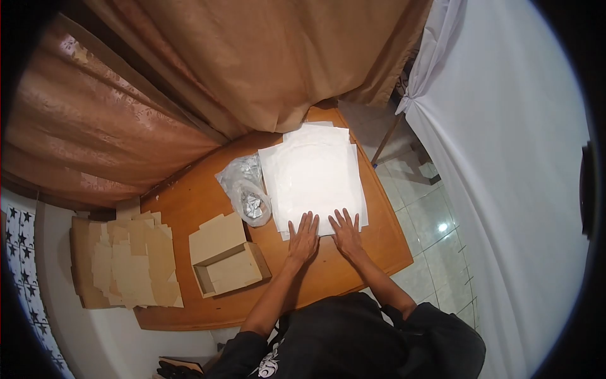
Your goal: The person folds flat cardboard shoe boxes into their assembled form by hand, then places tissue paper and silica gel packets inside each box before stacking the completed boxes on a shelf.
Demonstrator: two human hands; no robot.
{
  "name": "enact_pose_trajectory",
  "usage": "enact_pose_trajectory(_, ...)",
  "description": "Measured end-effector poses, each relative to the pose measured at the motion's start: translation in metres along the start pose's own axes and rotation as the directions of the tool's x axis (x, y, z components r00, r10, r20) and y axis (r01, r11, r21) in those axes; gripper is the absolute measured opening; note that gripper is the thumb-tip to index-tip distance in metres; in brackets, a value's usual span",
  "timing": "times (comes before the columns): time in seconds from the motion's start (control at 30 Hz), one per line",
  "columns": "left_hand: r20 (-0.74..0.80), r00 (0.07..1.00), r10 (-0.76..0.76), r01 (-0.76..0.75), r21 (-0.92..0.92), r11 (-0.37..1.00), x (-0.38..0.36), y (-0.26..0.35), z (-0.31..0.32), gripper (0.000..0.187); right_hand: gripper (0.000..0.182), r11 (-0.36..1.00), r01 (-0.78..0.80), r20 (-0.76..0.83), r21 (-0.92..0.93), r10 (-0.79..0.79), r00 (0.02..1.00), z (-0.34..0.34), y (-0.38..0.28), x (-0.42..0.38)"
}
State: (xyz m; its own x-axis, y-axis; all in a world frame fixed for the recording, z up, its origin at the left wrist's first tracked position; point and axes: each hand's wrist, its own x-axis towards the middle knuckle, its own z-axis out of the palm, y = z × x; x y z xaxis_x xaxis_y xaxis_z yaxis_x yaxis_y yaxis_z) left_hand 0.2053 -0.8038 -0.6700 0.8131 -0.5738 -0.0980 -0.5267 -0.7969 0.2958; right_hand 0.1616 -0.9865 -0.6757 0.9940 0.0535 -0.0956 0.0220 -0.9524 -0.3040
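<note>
A stack of white paper sheets (312,177), with edges not quite aligned, lies on the wooden table (328,271). My left hand (304,237) rests flat on the near edge of the stack, fingers spread. Beside it on the right, my right hand (345,234) lies on the same edge with its fingers apart. Neither hand holds anything. Left of the stack sits a clear plastic bag (247,189) with shiny silvery items inside. An open cardboard box (230,268) with its lid folded back stands nearer on the left.
Flattened cardboard pieces (136,262) are piled at the table's left end. Brown curtains (221,63) hang along the far side and touch the table. A white cloth (505,158) hangs on the right, beside the tiled floor (435,234).
</note>
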Motion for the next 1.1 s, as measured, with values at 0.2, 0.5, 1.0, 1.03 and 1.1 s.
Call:
enact_pose_trajectory(0.2,0.0,0.997,-0.072,0.072,0.002,0.997,0.008,0.002,0.023,0.066,0.061,0.995,0.071,0.043,0.075,-0.075,0.996,0.014,0.017,0.003)
enact_pose_trajectory(0.5,-0.129,0.99,-0.051,0.047,-0.032,0.998,0.006,0.013,0.007,0.049,0.033,0.989,0.091,-0.074,0.115,-0.083,0.994,0.001,0.014,0.009)
enact_pose_trajectory(1.0,-0.285,0.73,-0.621,0.054,-0.882,0.469,-0.074,-0.045,-0.15,0.032,0.099,0.769,0.119,-0.348,0.628,0.141,0.927,-0.078,-0.053,0.022)
enact_pose_trajectory(1.03,-0.3,0.711,-0.635,0.055,-0.877,0.477,-0.087,-0.05,-0.155,0.032,0.1,0.647,0.091,-0.252,0.757,0.161,0.954,-0.067,-0.058,0.024)
enact_pose_trajectory(1.1,-0.192,0.697,-0.691,-0.035,-0.972,0.234,-0.116,-0.061,-0.164,0.03,0.103,0.662,0.056,-0.197,0.747,0.14,0.97,-0.041,-0.067,0.032)
